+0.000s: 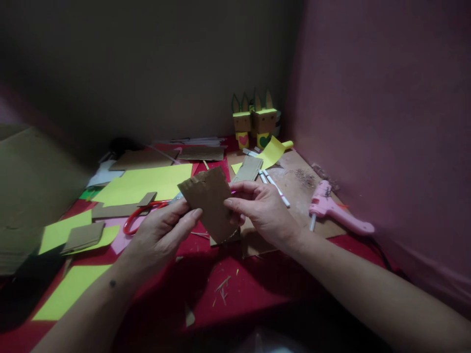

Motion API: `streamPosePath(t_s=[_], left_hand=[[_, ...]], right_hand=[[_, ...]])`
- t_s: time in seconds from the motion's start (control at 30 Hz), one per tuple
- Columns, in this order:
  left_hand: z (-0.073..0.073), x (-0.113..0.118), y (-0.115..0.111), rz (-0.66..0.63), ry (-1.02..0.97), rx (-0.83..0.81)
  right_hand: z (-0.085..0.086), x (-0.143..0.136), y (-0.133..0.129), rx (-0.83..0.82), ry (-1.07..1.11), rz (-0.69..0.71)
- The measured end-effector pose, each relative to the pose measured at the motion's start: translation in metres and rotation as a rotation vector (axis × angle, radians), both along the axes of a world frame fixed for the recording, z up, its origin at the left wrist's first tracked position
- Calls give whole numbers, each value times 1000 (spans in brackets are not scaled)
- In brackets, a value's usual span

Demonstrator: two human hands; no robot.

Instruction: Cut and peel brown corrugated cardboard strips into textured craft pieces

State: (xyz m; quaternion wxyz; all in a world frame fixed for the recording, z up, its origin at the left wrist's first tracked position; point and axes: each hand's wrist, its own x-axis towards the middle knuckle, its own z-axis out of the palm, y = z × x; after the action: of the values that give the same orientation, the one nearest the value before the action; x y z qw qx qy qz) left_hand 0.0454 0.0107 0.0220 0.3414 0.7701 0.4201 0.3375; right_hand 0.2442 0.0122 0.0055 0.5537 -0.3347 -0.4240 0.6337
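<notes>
Between my two hands a piece of brown cardboard (210, 203) is held up over the table, its top edge rough and uneven. My left hand (167, 228) pinches its left side, thumb on the near face. On the right side, my right hand (259, 208) grips it between thumb and fingers. Behind my left hand lie red-handled scissors (133, 219), partly hidden. A flat grey-brown cardboard piece (248, 169) and white markers (275, 187) lie just beyond my right hand.
A pink glue gun (333, 208) rests on a cardboard sheet (331, 226) at the right. Two box figures with ears (242, 122) stand at the back. Yellow paper (147, 182) and cardboard scraps (84, 236) cover the left. Thin scraps (222, 289) lie on the red tabletop (206, 306).
</notes>
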Motion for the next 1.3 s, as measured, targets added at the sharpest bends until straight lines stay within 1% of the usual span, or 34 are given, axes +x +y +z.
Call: streamPosePath(t_s=[0.1,0.3,0.47,0.57,0.7,0.83,1.1,1.3], left_hand=[[0,1,-1,-4,17,21],[4,4,-3,-11,78,211],[4,6,-1,-37,77,239],[3,6,1,-23,47,216],[0,7,2,-22,-2,140],[0,7,2,-24,-23,120],[-4,3,1,-8,-78,14],[-6,2,1,22,-65,-27]], right_hand=[[1,0,0,8,-14,-18],[5,-1,-1,15,-38,7],[7,0,-2,-19,-52,13],[9,0,-2,-45,-56,6],[12,-1,-2,-67,-58,0],[13,-2,-2,-85,-45,-3],[11,-2,-2,-73,-61,-7],[13,-1,-3,-74,-76,5]])
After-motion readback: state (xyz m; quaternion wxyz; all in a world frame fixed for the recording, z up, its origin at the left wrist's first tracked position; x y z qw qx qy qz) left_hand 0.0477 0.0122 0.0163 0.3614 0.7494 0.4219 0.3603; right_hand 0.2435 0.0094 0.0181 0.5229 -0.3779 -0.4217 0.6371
